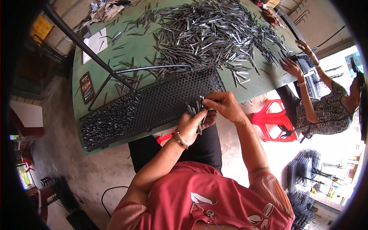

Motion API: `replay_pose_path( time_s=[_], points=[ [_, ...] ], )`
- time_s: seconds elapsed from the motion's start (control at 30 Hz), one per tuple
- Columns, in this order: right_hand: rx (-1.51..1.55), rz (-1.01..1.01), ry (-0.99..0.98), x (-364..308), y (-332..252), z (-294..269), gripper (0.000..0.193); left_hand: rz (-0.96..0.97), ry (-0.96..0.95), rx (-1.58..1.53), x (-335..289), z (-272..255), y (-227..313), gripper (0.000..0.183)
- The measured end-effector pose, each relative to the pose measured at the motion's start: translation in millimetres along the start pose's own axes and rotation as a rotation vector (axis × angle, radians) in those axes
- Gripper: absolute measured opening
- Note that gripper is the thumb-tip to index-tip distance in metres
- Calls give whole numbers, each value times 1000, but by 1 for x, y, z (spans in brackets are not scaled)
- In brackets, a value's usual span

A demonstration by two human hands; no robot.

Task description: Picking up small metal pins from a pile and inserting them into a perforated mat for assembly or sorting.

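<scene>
Clutching apparently metal strips, hands close together.

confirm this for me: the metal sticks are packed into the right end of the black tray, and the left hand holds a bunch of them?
Wrong end: the head view shows metal sticks packed into the black tray's left end. The left hand does hold a bunch.

A smooth, bright metallic sheen was shown by the thin grey metal strips. The long black perforated tray was finished in dull, dark metal. A smooth, mostly matt surface was presented by the green counter. Glossy plastic was seen in the red stool, matt paper in the flat white sheet, soft cloth in the red shirt.
</scene>
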State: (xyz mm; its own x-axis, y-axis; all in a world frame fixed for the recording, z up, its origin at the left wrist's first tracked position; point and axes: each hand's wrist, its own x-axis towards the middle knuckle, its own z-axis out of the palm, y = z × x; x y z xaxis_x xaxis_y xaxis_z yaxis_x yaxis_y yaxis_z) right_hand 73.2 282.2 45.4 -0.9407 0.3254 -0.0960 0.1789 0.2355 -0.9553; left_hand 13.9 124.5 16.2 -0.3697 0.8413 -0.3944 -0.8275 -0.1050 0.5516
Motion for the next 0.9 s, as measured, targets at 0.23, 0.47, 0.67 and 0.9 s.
replay_pose_path(
  time_s=[0.23, 0.47, 0.67, 0.9],
  points=[
    [158, 156, 5, 0, -2, 1, 21, 8, 26, 165, 0, 2, -3, 21],
    [209, 65, 164, 10, 2, -18, 24, 8, 15, 199, 4, -5, -4, 22],
    [148, -59, 399, 38, 8, -50, 25, -3, 33, 182, 5, -4, -6, 21],
    [43, -159, 512, 67, 23, -61, 23, -40, 62, 168, 2, -6, -7, 20]
  ],
)
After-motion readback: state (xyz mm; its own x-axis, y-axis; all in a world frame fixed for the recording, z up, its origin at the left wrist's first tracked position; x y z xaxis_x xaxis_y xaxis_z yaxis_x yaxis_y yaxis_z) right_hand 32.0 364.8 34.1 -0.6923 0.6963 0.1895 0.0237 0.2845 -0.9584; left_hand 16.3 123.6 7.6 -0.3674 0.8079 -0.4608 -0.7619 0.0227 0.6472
